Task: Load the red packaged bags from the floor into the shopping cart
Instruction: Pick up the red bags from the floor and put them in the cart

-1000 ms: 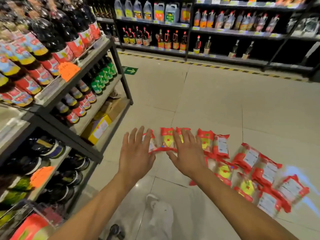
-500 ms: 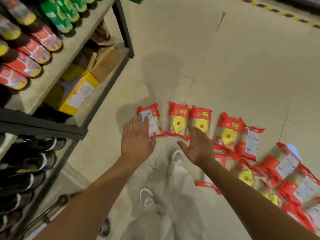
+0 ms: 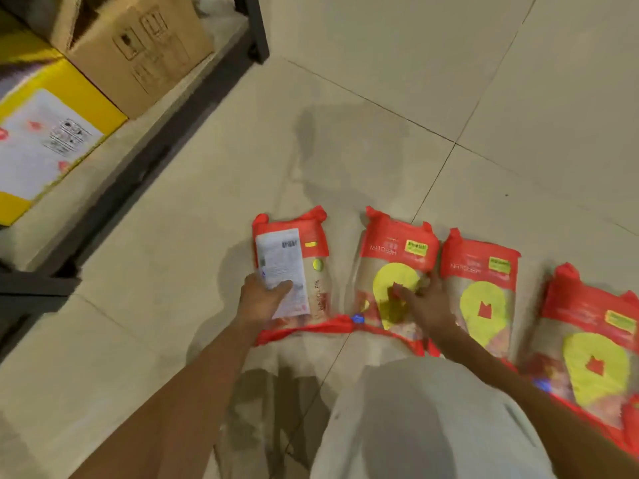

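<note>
Several red packaged bags lie in a row on the tiled floor. The leftmost bag (image 3: 313, 243) shows its white label side up. My left hand (image 3: 262, 300) grips its near left edge, thumb on the label. My right hand (image 3: 427, 305) rests with fingers spread on the yellow patch of the second bag (image 3: 397, 245); it does not clasp the bag. A third bag (image 3: 484, 299) and a fourth bag (image 3: 594, 344) lie further right, untouched. No shopping cart is in view.
A low store shelf (image 3: 145, 157) runs along the left, with a dark post (image 3: 254, 25) at its corner. It carries a brown cardboard box (image 3: 138, 53) and a yellow box (image 3: 52, 133). My knee in light trousers (image 3: 415, 426) is just below the bags.
I have bent down close to the floor. My left hand went from hovering open to gripping the leftmost bag. My right hand came down onto the second bag.
</note>
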A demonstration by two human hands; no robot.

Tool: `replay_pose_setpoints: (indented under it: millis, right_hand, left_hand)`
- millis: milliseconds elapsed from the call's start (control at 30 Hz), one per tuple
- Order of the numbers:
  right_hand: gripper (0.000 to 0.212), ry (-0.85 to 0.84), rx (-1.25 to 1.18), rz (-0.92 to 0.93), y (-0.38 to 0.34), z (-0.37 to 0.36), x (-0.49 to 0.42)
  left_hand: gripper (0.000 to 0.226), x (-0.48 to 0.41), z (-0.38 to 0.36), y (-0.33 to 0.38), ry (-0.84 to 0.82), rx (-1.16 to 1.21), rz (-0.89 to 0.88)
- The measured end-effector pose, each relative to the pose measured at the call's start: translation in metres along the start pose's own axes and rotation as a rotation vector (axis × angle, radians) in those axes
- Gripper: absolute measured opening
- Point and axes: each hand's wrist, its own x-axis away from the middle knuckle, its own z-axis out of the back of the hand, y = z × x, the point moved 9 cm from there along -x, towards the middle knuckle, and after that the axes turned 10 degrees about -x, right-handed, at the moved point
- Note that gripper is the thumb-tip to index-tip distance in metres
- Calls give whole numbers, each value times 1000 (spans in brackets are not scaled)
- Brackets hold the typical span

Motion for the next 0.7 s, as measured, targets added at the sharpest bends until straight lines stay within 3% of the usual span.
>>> replay_pose_setpoints:
  millis: [67,200,300,500,700]
  right_hand:
    - [106,53,-38,13,-3,-6,-1]
    - [87,76,-96,-28,7,-10,-8]
    - [90,84,-123,38,-23,3,15]
    - [85,23,-131,231,-206,40,147]
    - [79,-95,-183,378,-412,86,394]
  left_hand:
    - [109,-5,-8,0,-17,155,46]
    - [66,2,-18,14,-41,187,39]
    - [77,35,5,34,27,208,38]
    - [68,198,143,124,152,303,-136]
    - [59,463,335,194,271,428,-183]
